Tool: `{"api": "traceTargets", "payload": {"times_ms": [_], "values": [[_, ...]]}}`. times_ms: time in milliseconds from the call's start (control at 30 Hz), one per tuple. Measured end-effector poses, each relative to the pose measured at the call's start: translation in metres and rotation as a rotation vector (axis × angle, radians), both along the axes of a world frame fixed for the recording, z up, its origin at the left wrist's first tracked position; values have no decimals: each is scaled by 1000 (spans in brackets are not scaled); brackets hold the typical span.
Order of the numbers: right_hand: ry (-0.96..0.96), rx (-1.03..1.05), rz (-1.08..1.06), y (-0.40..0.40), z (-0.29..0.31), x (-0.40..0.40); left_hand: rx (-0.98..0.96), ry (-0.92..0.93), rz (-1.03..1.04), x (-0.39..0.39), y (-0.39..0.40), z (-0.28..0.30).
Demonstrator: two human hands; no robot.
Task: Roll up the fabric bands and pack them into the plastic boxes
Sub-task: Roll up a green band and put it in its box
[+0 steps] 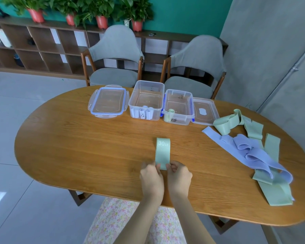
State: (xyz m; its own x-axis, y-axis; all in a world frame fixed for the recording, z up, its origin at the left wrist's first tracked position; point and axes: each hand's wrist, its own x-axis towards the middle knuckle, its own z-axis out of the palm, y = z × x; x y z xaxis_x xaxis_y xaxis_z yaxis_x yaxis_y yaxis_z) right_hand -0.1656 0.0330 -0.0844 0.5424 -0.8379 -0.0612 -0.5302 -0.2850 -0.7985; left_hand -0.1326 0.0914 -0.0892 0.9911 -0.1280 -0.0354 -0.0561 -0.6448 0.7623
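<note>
Far left on the tabletop (69, 138): a clear lid with a blue seal (107, 103), set aside face-up so its box stays open for packing. Next to it, the larger clear box (146, 100), lidless, with several pale rolled bands (142, 112) stood on end against the near wall, likely packed tight to save room. Just right, touching or nearly so, the smaller clear box (179, 106) with blue clips, holding one green roll (169, 113) in the near left corner; apparently one colour per box. Its lid (205, 110) parked flat just beside it.

Front centre: a green band marked 30 LB (162, 152), laid flat and straight, running away from the body, ready to roll from the near end. Left hand (151, 176) and right hand (179, 175) side by side at that near edge, fingers (158, 166) curled and pinching the fabric, probably starting the first tight turn.

Far right: a loose heap of green bands (271, 150) and lilac bands (250, 152), tangled and overlapping, still to be rolled, within reach of the right hand.
</note>
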Motion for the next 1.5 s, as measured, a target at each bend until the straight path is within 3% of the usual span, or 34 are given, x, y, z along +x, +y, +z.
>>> {"api": "traceTargets", "payload": {"times_ms": [333,467,700,900,1200,1500], "values": [[92,-101,58,-6,-9,8,-27,5,65,5,-8,-3],[30,-67,-5,-7,0,13,-77,26,75,12,-9,-4],[107,-43,55,-10,-5,9,-71,116,56,18,-5,1],[24,42,-18,-14,3,16,-62,126,16,30,-7,8],[69,-85,-4,-14,-5,19,-19,114,-1,26,-12,2],[48,-4,16,-28,5,33,-11,124,44,34,-18,8]]}}
